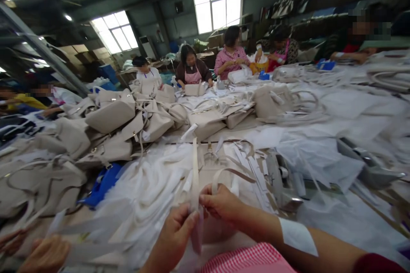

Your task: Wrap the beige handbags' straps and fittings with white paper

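A pale beige strap (195, 170) stands upright between my hands, its lower end blurred. My left hand (174, 230) is closed on it, thumb and fingers pressed together. Beside it, my right hand (219, 202) is closed at the strap, with curled fingers where a second looped beige strap (235, 171) begins. Just beyond the hands lies a beige handbag (208, 175) with a metal buckle (209, 148), partly hidden by the straps and hands. A white patch (297, 235) is wrapped on my right forearm.
Beige handbags (112, 115) are piled across the table. White wrapping sheets (144, 179) lie left, a tape dispenser (282, 179) right, a blue object (102, 185) left. A co-worker's hand (48, 254) is at lower left; several people (192, 72) work opposite.
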`<control>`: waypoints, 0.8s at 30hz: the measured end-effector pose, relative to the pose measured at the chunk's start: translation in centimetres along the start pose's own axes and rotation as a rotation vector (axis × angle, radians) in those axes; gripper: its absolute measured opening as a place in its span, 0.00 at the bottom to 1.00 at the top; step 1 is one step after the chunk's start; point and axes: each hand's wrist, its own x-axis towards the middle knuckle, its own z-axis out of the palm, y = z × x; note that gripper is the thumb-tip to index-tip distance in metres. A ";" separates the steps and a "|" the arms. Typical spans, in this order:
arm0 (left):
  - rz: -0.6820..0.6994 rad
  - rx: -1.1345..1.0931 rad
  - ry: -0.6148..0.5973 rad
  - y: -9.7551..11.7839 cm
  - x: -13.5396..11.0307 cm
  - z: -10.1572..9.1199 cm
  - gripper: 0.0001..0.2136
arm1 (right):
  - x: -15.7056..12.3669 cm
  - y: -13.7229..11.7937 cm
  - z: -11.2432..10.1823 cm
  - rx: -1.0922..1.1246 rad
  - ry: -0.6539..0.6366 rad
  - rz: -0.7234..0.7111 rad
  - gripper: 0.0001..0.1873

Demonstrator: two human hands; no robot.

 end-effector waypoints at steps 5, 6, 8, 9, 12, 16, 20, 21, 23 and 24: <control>-0.073 0.097 0.238 -0.6 0.5 -1.8 0.21 | 0.1 -1.4 -1.3 -0.032 0.153 -0.126 0.16; -0.105 0.081 0.307 -0.9 0.5 -2.2 0.24 | -0.1 -1.7 -1.5 -0.021 0.157 -0.134 0.16; -0.091 0.069 0.430 -1.5 0.7 -2.8 0.30 | -0.4 -2.1 -1.7 -0.024 0.148 -0.134 0.16; -0.046 0.082 0.455 -1.7 0.7 -3.0 0.31 | -0.6 -2.1 -1.7 -0.039 0.142 -0.133 0.16; 0.081 0.162 0.361 -1.6 0.7 -3.0 0.20 | -1.0 -1.8 -1.4 -0.092 0.114 -0.138 0.15; 0.137 0.118 0.245 0.0 0.6 -1.6 0.17 | -1.3 -1.5 -0.8 -0.164 0.055 -0.192 0.14; 0.186 0.042 0.156 1.2 0.6 -0.3 0.24 | -1.3 -1.4 -0.1 -0.247 0.017 -0.258 0.14; 0.160 0.065 0.139 1.3 0.7 -0.2 0.23 | -1.3 -1.3 0.0 -0.272 0.021 -0.265 0.14; 0.101 0.132 0.143 1.3 0.9 -0.4 0.18 | -1.2 -1.3 -0.1 -0.327 0.032 -0.269 0.15; 0.084 0.163 0.158 1.3 0.9 -0.6 0.17 | -1.2 -1.5 -0.3 -0.351 0.018 -0.269 0.16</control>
